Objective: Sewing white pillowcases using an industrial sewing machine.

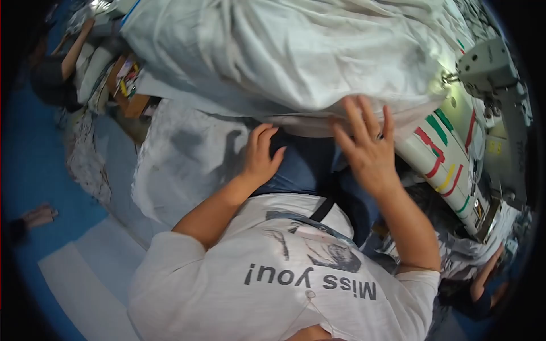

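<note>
A large white cloth (244,51) lies bunched in soft folds before me, and its near edge hangs over my lap. My right hand (367,150) is over that near edge with fingers spread, slightly blurred, and a ring shows on one finger. It appears to rest on the cloth without gripping it. My left hand (263,156) is at the near edge too, fingers loosely bent and thumb apart. Nothing shows in it; whether its fingertips touch the cloth I cannot tell. The cloth's right end reaches the lit needle area of a sewing machine (489,65).
Red, green and yellow tape strips (438,153) mark the machine table's edge at right. White fabric (165,148) hangs at my left. Beyond it stands a cardboard box (133,105) of small items. One person (54,79) works at far left, another (480,290) at lower right.
</note>
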Demonstrator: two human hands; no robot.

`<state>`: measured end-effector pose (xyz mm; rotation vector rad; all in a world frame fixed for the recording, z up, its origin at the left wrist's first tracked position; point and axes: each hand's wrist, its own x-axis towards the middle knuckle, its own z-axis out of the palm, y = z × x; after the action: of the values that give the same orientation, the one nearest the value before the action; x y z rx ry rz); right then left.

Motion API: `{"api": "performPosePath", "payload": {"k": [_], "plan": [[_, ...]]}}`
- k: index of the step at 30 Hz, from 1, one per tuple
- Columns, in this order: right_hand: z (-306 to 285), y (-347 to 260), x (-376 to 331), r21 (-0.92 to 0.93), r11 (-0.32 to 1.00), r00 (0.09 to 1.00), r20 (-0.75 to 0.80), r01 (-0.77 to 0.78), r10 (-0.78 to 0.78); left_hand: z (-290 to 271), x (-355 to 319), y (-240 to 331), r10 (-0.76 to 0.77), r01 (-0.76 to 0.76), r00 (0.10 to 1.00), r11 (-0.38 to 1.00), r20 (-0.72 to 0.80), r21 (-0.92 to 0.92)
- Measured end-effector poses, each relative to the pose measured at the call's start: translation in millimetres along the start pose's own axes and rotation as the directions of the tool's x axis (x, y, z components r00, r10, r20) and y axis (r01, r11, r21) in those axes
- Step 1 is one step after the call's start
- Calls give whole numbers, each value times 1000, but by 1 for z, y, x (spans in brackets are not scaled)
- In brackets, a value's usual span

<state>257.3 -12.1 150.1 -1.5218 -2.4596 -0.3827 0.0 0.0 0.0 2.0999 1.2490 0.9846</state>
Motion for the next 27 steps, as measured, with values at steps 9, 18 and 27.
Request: {"api": "performPosePath", "payload": {"k": [9,18,27], "plan": [[-89,0,58,390,914,969,-166,-107,184,5,79,-20,104,-26,905,981,-412,190],[-112,13,0,445,839,938,7,-312,346,-65,76,-32,40,-47,998,978,40,202],[-70,-42,-77,378,781,863,310,-497,399,-47,112,21,76,36,642,991,763,-128]]}}
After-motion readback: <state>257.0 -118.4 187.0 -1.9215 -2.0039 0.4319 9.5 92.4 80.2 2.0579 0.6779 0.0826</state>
